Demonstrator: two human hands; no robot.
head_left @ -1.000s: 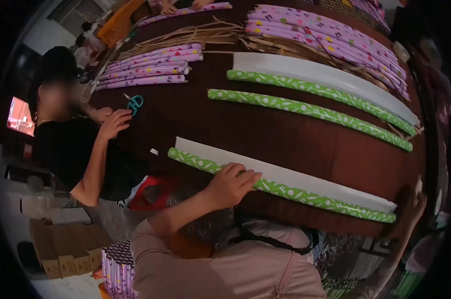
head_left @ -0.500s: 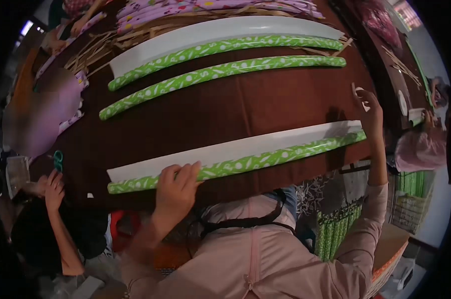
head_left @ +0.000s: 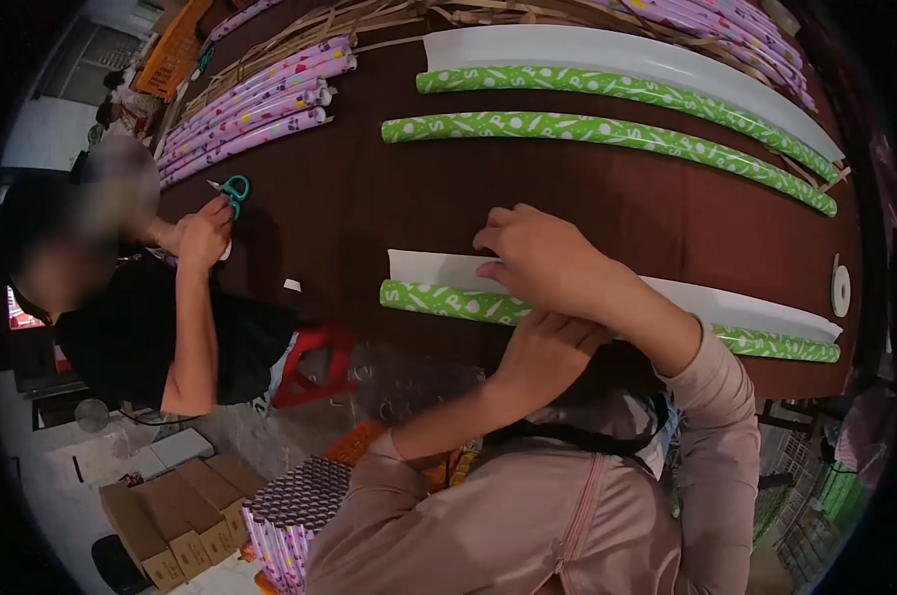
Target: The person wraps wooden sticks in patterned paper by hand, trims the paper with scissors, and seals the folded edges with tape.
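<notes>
A partly unrolled roll of green patterned wrapping paper [head_left: 448,300] lies across the near side of the table, its white inner side [head_left: 433,268] showing along the far edge. My left hand [head_left: 547,362] is closed over the middle of this roll, its fingers partly hidden under my right wrist. Above it, my right hand [head_left: 552,248] hangs over the white flap with curled fingers pointing left; whatever they may hold is too small to make out. Farther back lie a closed green roll [head_left: 587,129] and another green roll [head_left: 607,89] with its white sheet open.
A white tape spool [head_left: 841,285] sits at the table's right end. Purple patterned rolls [head_left: 260,104] and brown strips [head_left: 299,45] lie at the back. On the left, another person's hand [head_left: 205,233] holds teal scissors [head_left: 234,193]. A white scrap [head_left: 292,285] lies near the front edge.
My right hand has come from the white spool at the right to above the roll's middle, crossing over my left hand. My left hand stays on the roll. The view has turned left.
</notes>
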